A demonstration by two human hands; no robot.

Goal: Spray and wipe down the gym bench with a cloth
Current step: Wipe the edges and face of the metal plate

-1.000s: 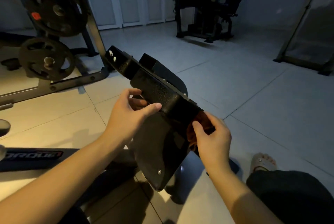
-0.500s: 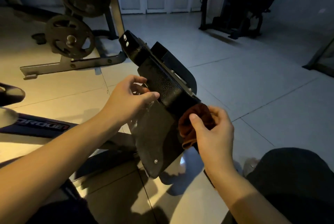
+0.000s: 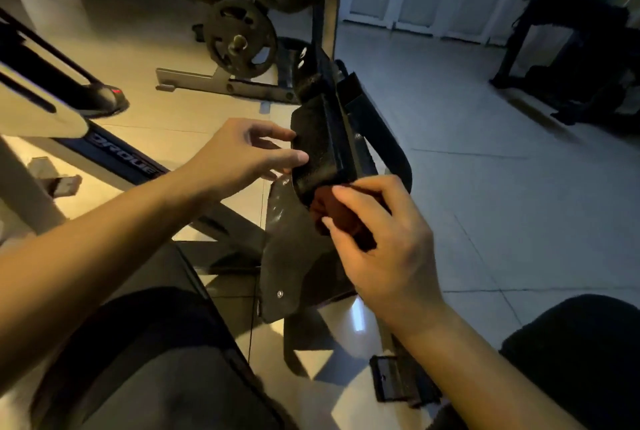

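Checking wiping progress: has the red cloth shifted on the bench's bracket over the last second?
Yes: the cloth slid leftward, from the bracket's right edge round onto its lower end.

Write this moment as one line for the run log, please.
step: wiping | right hand: grips red cloth against black bench part | left hand: holds part's left edge

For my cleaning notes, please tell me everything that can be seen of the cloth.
The cloth is dark reddish-brown, soft fabric as it looks, crumpled into a wad. The right hand pinches it between thumb and fingers, which cover part of it. It touches the lower end of the black bench part. Dim light hides its weave.
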